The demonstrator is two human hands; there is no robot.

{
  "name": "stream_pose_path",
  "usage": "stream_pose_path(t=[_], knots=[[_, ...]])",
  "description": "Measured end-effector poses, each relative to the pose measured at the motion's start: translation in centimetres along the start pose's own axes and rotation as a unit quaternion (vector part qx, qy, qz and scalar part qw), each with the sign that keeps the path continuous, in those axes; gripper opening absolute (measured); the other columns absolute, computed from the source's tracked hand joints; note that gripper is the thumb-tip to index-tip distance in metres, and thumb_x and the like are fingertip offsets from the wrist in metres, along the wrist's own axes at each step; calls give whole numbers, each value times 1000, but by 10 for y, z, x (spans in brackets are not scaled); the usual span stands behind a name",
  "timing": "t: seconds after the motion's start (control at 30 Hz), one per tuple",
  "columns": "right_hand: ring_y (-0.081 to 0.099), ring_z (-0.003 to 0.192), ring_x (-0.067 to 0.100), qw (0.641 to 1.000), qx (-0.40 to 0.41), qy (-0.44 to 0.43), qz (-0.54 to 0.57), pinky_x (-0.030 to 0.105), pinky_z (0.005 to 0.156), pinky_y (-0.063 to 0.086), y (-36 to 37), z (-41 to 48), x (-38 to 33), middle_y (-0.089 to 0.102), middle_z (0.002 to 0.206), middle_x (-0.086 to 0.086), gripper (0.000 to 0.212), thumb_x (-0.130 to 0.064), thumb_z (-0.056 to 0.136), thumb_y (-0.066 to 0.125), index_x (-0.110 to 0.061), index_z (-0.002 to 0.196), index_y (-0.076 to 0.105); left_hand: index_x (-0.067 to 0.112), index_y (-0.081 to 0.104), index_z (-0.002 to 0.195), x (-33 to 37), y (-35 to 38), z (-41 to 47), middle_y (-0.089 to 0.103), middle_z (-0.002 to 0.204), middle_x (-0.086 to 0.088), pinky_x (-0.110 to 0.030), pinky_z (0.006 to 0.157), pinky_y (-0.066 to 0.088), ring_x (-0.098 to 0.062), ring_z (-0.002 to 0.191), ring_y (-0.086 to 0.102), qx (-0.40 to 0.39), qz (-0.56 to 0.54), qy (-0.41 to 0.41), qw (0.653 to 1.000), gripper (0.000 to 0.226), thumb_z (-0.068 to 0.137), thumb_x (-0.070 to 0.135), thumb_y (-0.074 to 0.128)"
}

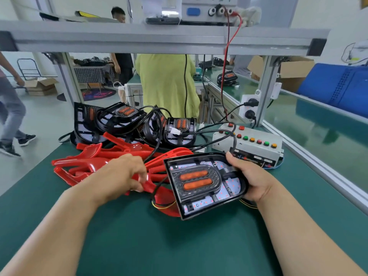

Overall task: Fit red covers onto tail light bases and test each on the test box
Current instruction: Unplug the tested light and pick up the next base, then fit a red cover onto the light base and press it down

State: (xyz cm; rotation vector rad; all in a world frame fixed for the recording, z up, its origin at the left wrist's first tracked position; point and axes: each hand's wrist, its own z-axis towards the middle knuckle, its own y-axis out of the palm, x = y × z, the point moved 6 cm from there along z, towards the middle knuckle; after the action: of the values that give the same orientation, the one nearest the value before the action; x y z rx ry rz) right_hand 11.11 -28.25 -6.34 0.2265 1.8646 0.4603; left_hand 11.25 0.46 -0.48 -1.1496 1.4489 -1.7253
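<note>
My right hand [250, 182] grips a black tail light base [203, 184] by its right edge, tilted above the green bench, its two orange lenses facing me. A black cable runs from it to the rear. My left hand [123, 172] pinches a red cover [157, 193] at the near edge of a pile of red covers [95, 160]. The grey test box [251, 144] with red, green and orange buttons sits behind my right hand. Several more black bases [127, 120] with cables are heaped at the back.
An aluminium frame shelf [159, 40] crosses overhead, carrying a power supply with a red lead [229, 46]. A socket block [250, 108] is fixed to the right post. A person in a yellow-green top [165, 84] stands behind the bench. A blue crate [336, 84] lies far right.
</note>
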Motion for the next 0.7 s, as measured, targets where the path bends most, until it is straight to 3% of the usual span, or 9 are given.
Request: stream_pose_path(t=[0.1,0.3,0.5,0.6,0.7], knots=[[74,86,30,1000,0,-11,-20,45,75,61,-1,1,-1,74,105,18,34,-34,81,63,-9,97,79,36,59,70,-18,-6,-4,54,90,11,-18,74,37,1,87,48,1,10,-48,999,26,76,29,82],[75,84,27,999,-11,-40,-10,39,66,60,-2,-2,-9,76,100,14,30,-33,83,59,-14,88,81,37,60,72,-23,-13,-8,61,94,8,-33,80,45,-13,90,57,41,-8,-100,994,22,79,31,80],[72,93,29,995,-57,-30,-76,46,85,59,8,-3,-3,72,112,18,32,-30,90,55,-13,104,78,36,66,76,-37,-22,-12,68,75,8,-30,66,49,-12,71,63,108,-79,-143,981,16,87,27,72],[72,90,30,997,-31,-24,-72,50,89,55,8,-1,-2,72,112,21,36,-32,86,59,-8,108,73,41,67,84,-42,-29,-15,72,79,15,-35,76,52,-13,81,66,138,-154,-134,969,19,94,26,63],[73,82,29,998,5,-20,-63,48,78,60,10,3,2,74,105,20,32,-32,92,57,-7,102,74,48,66,102,-30,-30,-14,72,88,18,-42,89,52,-9,92,68,169,-202,-101,959,27,101,25,51]])
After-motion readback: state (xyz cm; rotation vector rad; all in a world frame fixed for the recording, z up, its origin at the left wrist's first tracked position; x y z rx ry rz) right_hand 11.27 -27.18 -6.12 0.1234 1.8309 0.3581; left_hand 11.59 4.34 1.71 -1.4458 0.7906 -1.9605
